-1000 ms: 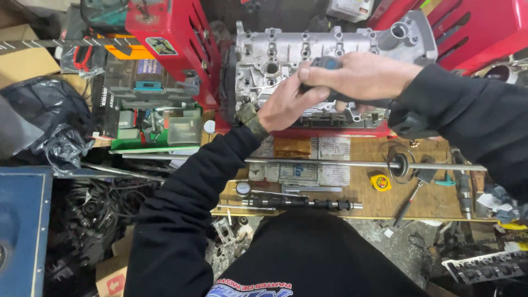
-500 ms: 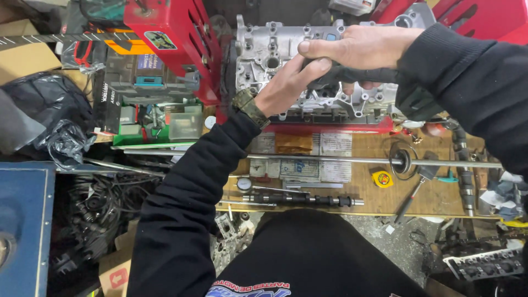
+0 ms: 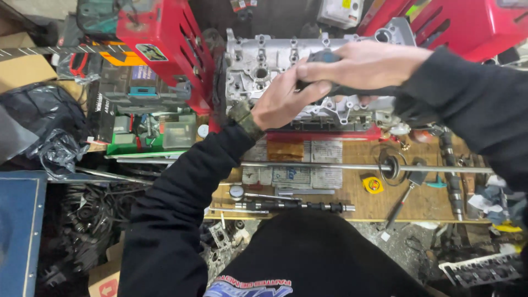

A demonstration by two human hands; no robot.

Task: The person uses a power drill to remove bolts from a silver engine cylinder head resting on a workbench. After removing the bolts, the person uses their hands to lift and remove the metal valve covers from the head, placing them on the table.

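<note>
Nearest in, a dark camshaft (image 3: 294, 206) is lying along the wooden board (image 3: 423, 201), with a long steel rod (image 3: 330, 166) running just beyond it. Further up, the left hand (image 3: 283, 102) is reaching in from seven o'clock, wrist bent, fingers curling under a dark tool handle (image 3: 324, 56). The right hand (image 3: 363, 66) is coming across from three o'clock, knuckles up, fingers wrapping closed over that same handle. How firmly the left is gripping is hard to judge. The handle is sitting over the grey cylinder head (image 3: 264, 66), at twelve o'clock.
</note>
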